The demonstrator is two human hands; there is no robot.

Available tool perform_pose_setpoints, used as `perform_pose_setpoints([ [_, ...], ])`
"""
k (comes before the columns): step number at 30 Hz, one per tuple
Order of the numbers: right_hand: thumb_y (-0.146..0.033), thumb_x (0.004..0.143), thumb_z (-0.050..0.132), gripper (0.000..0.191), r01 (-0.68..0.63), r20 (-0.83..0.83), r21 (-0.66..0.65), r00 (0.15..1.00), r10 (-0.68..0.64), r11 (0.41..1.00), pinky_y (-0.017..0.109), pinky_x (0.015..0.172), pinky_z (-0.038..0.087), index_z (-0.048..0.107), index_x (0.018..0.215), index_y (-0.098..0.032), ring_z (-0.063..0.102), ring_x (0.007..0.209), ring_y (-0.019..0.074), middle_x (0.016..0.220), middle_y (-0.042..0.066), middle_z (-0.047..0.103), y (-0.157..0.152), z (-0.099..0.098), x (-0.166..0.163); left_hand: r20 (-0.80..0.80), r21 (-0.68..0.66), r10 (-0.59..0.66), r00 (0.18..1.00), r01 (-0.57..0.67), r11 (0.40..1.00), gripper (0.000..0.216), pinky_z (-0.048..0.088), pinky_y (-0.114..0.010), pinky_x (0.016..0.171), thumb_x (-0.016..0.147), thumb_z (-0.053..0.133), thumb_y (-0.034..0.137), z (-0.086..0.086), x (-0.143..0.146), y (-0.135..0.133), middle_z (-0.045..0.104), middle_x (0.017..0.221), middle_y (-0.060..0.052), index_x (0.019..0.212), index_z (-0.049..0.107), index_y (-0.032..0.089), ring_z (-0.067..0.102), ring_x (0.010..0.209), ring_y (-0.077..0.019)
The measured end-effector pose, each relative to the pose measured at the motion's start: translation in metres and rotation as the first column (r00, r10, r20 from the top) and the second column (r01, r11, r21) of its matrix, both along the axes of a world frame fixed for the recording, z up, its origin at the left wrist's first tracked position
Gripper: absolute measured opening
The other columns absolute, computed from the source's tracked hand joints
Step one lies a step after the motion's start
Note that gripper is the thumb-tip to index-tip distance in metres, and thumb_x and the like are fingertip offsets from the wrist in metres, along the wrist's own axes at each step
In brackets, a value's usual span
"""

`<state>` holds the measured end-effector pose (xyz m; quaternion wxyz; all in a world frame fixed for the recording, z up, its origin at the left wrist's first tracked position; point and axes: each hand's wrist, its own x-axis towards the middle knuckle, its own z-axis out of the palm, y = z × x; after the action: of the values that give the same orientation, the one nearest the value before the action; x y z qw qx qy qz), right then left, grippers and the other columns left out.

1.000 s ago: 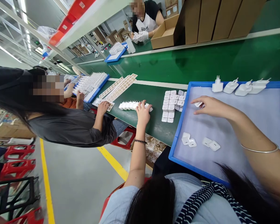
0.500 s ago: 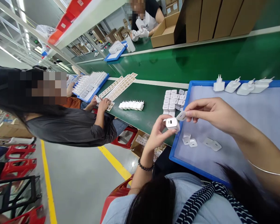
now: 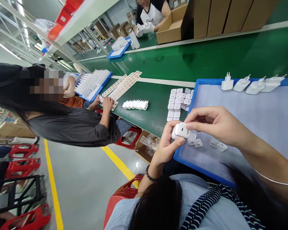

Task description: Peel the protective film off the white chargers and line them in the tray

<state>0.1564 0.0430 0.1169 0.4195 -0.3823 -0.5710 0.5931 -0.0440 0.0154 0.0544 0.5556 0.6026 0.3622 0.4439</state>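
Note:
My left hand (image 3: 165,147) is closed around a white charger body (image 3: 174,134), held above the left edge of the blue tray (image 3: 185,160). My right hand (image 3: 212,123) pinches the edge of a white faceplate (image 3: 181,129) with a small dark slot. The faceplate lies against the front of the charger body; whether it is seated cannot be told. Below my right hand, a few loose white faceplates (image 3: 221,146) lie on the tray's pale liner. Several white chargers with pins (image 3: 227,83) stand or lean along the tray's far rim.
Left of the tray are stacks of white square pieces (image 3: 174,100). Further left stands a row of chargers (image 3: 135,104). A co-worker in a dark top (image 3: 74,127) handles small parts beside long card strips (image 3: 124,86). Cardboard boxes (image 3: 212,19) and another gloved person (image 3: 153,16) are across the green bench.
My right hand has moved left and slightly down, bringing the tilted faceplate onto the charger's front. My left hand has turned the charger and shifted slightly right and down.

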Motion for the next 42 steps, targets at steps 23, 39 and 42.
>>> perform_pose_setpoints([
  [23,-0.033,0.081,0.086,0.022,-0.047,-0.150,-0.037,0.988,0.041,0.998,0.022,0.049,0.041,0.073,0.072,-0.018,0.052,0.052,0.0073,0.065,-0.002,0.063,-0.001,-0.008,-0.008,0.012,0.030,0.020,1.000,-0.020,0.999,0.046,0.046,-0.031,0.087,0.090,0.074,0.054,0.000,0.003,-0.002,0.057,0.106,-0.003,0.120,0.057,0.023,0.053,0.093,-0.0187],
  [39,-0.032,0.082,0.082,0.025,-0.084,-0.152,-0.043,0.985,0.077,0.996,0.024,0.050,0.037,0.065,0.068,-0.019,0.048,0.055,0.0089,0.063,-0.003,0.059,-0.005,0.005,-0.005,0.006,0.019,0.007,1.000,-0.007,1.000,0.051,0.048,-0.032,0.085,0.086,0.074,0.059,0.003,0.005,-0.005,0.059,0.106,-0.004,0.119,0.058,0.023,0.055,0.094,-0.0200],
  [42,-0.040,0.083,0.083,0.031,-0.066,-0.124,-0.034,0.990,0.062,0.997,0.026,0.054,0.042,0.065,0.068,-0.020,0.054,0.060,0.0120,0.066,-0.001,0.063,-0.008,0.005,-0.007,-0.022,0.020,0.022,1.000,-0.022,1.000,0.053,0.048,-0.033,0.086,0.086,0.073,0.062,0.002,0.005,-0.006,0.059,0.106,-0.004,0.118,0.058,0.023,0.055,0.094,-0.0208],
])
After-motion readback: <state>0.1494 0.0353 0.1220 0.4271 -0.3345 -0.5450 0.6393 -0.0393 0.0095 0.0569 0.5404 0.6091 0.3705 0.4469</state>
